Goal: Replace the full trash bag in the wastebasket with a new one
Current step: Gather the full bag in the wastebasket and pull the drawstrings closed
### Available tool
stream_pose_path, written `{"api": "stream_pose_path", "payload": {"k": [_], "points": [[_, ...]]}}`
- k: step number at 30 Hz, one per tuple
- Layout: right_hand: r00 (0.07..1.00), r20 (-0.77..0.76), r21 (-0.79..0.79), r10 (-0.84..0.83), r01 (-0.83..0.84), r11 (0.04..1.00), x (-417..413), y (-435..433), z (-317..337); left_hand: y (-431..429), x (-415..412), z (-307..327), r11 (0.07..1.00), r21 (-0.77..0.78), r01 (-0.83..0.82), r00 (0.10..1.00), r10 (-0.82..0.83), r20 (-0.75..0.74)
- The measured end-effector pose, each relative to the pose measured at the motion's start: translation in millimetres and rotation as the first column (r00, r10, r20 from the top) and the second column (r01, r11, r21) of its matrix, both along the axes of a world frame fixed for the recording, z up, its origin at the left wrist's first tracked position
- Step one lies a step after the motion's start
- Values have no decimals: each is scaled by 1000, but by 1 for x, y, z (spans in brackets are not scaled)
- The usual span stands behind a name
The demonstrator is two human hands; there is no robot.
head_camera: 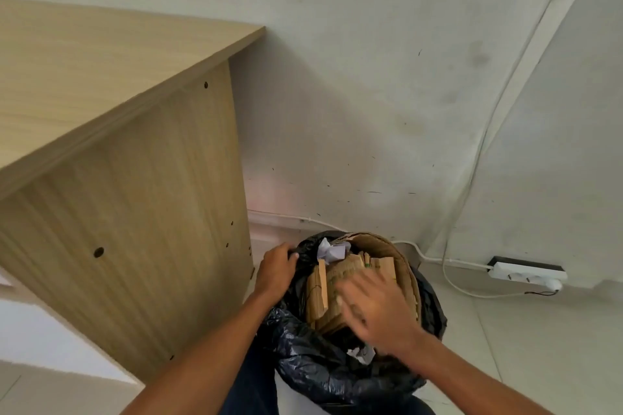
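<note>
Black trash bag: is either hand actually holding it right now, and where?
The left hand pinches the black trash bag at its far-left rim. The right hand is blurred over the cardboard; its grip cannot be told.

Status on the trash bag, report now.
Left hand gripping the black trash bag at its rim. Right hand open, blurred, over the cardboard stuffed inside. Bag not yet out. Desk close on the left.

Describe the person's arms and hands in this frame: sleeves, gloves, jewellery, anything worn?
Both forearms are bare up to the bottom edge of the frame, with no sleeve in view. The left hand and right hand wear no gloves. No watch, band or ring shows on either, though the right hand is motion-blurred, so small items there could be missed. Dark blue trousers show between the arms.
</note>
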State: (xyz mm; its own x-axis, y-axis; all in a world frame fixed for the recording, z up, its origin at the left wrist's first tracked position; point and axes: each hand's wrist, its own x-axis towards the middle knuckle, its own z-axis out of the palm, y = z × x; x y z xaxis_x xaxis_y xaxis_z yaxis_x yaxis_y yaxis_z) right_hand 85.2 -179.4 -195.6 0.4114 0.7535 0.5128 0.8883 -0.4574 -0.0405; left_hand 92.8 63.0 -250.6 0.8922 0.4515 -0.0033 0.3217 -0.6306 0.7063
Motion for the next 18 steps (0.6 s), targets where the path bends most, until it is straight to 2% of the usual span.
{"api": "stream_pose_path", "payload": {"k": [2,4,5,7,9,11,12,14,15,16,18], "points": [[969,-55,22,-241,243,970,36,20,14,1,-1,5,1000,-1,-3,993,3,120],[873,-168,-128,-457,440,889,66,33,19,5,1,16,998,-27,55,986,-50,162],[829,-225,-219,-512,469,856,74,37,18,7,3,22,996,-51,75,985,-65,161],[821,-280,-314,-498,411,856,77,40,10,13,11,27,993,-89,73,994,-65,89],[878,-185,-310,-442,375,874,70,38,-2,20,18,21,988,-156,15,990,-36,-134],[884,-159,-313,-440,377,872,65,35,-11,23,21,11,930,-354,-99,934,-36,-355],[876,-174,-317,-450,383,868,66,34,-12,23,22,7,853,-493,-172,917,-44,-396],[875,-182,-333,-448,373,866,69,32,-13,20,24,3,666,-691,-281,928,6,-372],[878,-187,-349,-441,360,865,70,33,-12,17,26,2,628,-719,-297,940,61,-336],[881,-189,-366,-434,347,864,69,33,-10,14,28,5,660,-689,-300,947,119,-298],[891,-176,-385,-419,330,862,69,38,-7,11,34,13,790,-542,-286,957,210,-199]]}}
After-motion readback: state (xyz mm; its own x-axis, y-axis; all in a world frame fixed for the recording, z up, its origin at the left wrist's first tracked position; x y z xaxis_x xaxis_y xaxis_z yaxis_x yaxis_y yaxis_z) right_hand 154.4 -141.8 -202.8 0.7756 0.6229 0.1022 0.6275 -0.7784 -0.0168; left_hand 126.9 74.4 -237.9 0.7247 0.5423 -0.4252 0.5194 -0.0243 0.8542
